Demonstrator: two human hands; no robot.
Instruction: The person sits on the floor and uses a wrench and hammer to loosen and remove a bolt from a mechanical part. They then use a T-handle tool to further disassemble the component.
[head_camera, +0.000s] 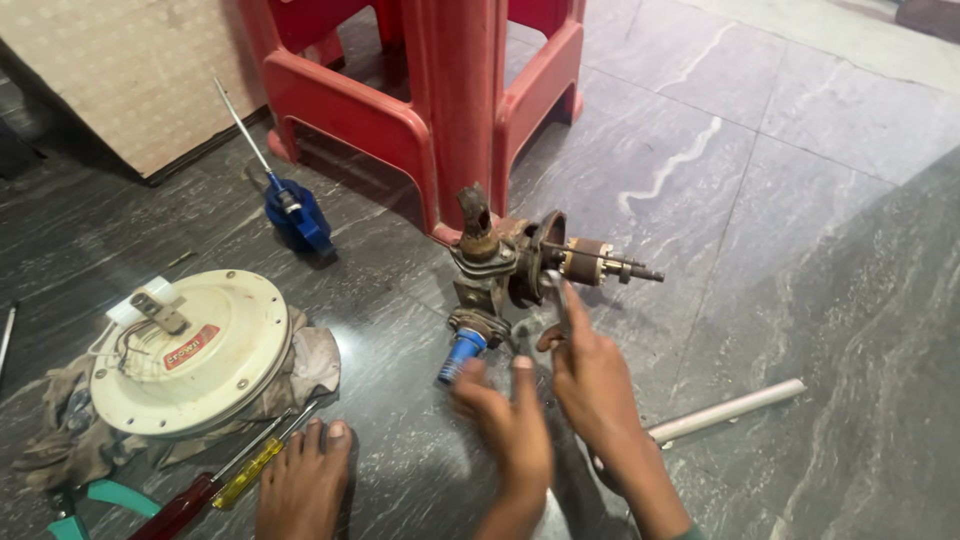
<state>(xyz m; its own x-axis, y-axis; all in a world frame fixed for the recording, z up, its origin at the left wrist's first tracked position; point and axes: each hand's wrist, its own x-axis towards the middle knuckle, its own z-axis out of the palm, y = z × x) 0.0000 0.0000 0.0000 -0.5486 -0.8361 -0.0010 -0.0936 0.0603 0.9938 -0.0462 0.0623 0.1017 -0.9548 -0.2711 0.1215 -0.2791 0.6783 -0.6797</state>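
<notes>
- Pump assembly (520, 270), rusty brown with a blue fitting (461, 355) at its lower end, is seen standing on the dark stone floor (800, 250) just in front of a red plastic stool (440, 90).
- A thin metal tool (560, 300) is gripped in the right hand (590, 375), fingers closed around it, its tip held against the middle of the pump; what kind of tool it is cannot be made out.
- The left hand (510, 425) is blurred, its fingers half curled just below the blue fitting; whether anything is touched or held cannot be told.
- Both forearms are cut off by the lower edge, and a bare foot (305, 480) is seen only in part.
- A cream round cover (195, 350) is laid on a dirty rag (315, 365) to the left, with a red-handled screwdriver (185, 505) and a yellow-handled one (250, 472) beside the foot.
- A blue-handled screwdriver (295, 210) is lying by the stool, a white pipe (725, 410) to the right, and a teal tool (100, 500) is cropped at the bottom corner.
- A pale board (130, 70) is propped at the upper left on the grey veined floor.
</notes>
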